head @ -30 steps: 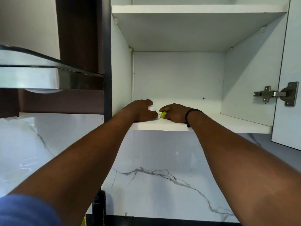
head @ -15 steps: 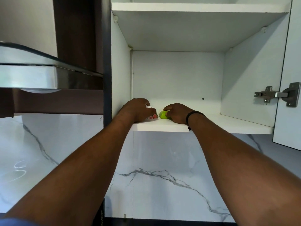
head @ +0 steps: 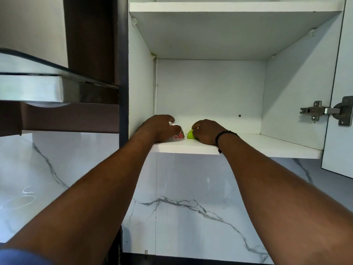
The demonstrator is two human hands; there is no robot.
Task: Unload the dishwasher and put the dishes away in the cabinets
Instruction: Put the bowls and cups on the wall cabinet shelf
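Both arms reach up into an open white wall cabinet. My left hand (head: 160,129) curls over a small bowl with a red flower pattern (head: 178,135) that sits on the lower shelf (head: 248,146) near the left wall. Right beside it, my right hand (head: 207,131) grips a small lime-green dish (head: 190,134), also resting on the shelf. Most of both dishes is hidden under the hands. A black band circles my right wrist.
The cabinet door (head: 342,104) stands open at the right with a metal hinge (head: 317,111). An upper shelf (head: 229,8) spans above. A steel range hood (head: 47,87) juts out at the left. Marble wall tile (head: 181,203) lies below the cabinet.
My left hand has drawn back a little, so the flowered bowl shows more at its right edge. The green dish has settled onto the shelf under my right hand.
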